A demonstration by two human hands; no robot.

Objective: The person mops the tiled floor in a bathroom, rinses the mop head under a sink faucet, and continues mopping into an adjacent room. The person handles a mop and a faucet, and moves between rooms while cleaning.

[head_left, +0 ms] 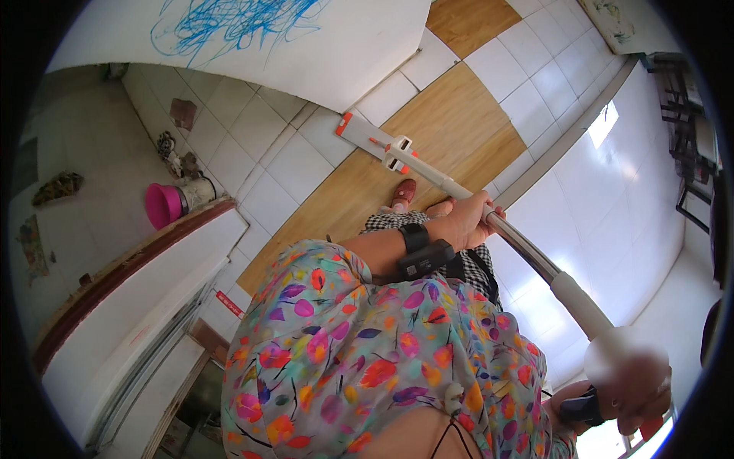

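Note:
A flat mop (428,172) runs slantwise from the floor to the lower right, with a pale and metal pole. Its long grey-white head has orange ends and rests on the floor beside a white wall's corner. Around the middle of the pole, my left hand (468,222) is closed, a black device strapped to its wrist. My right hand (642,402) is at the pole's upper end, its fingers curled; a blurred patch hides part of it. Beneath the pole are my feet, one in a reddish shoe (404,193).
A white wall (367,46) with blue scribbles juts in at the top. Left, past a doorway, stand a pink tub (159,206) and a white bucket (197,193). Dark wooden chairs (692,145) are at the far right. The floor mixes white tiles and wood-look panels (459,115).

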